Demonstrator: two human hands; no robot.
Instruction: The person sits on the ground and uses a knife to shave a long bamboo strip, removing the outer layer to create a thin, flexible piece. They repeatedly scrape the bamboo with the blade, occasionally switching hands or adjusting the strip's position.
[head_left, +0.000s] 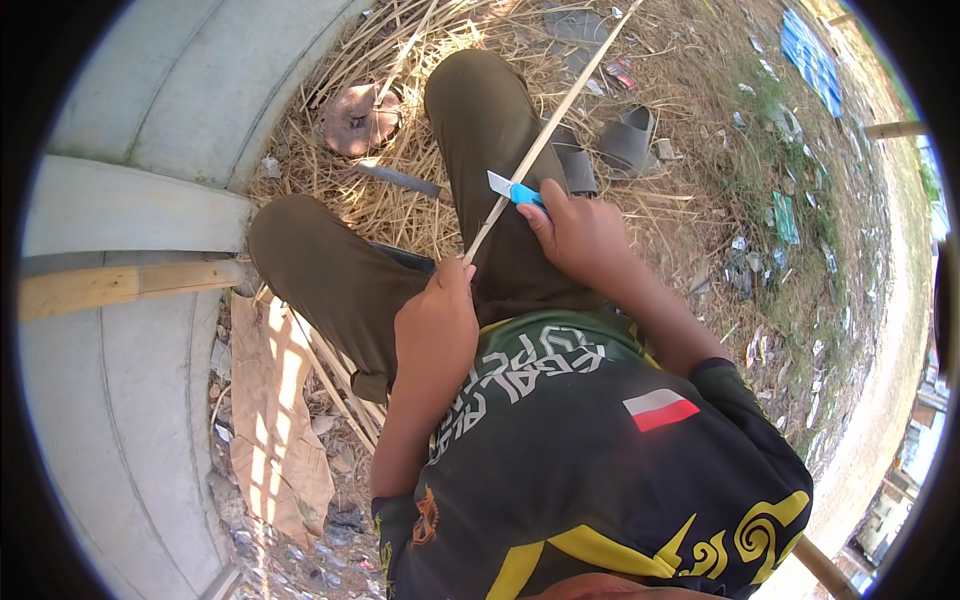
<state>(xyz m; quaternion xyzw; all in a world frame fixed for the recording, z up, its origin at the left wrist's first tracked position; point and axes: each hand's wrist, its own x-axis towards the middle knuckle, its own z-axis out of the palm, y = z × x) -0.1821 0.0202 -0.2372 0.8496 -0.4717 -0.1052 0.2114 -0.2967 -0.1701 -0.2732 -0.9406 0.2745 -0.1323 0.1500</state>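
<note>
A long, thin bamboo strip (pixel 552 125) slants up and away to the right from between my knees. Its near end is pinched in my left hand (pixel 437 318), close to my lap. My right hand (pixel 584 232) grips a utility knife (pixel 526 195) with a light blue handle. The knife's short pale blade lies across the strip, a little beyond my left hand; whether it cuts in cannot be made out. Beyond my lap, a larger dark blade (pixel 398 180) rests on the straw between my legs.
Straw and shavings (pixel 405 225) cover the ground ahead, around a round reddish block (pixel 360 118). Grey sandals (pixel 628 140) lie beyond my right knee. A pale wall (pixel 130 220) with a bamboo pole (pixel 130 286) stands close on the left. Flattened cardboard (pixel 275 430) lies beside it. Litter dots the grass on the right.
</note>
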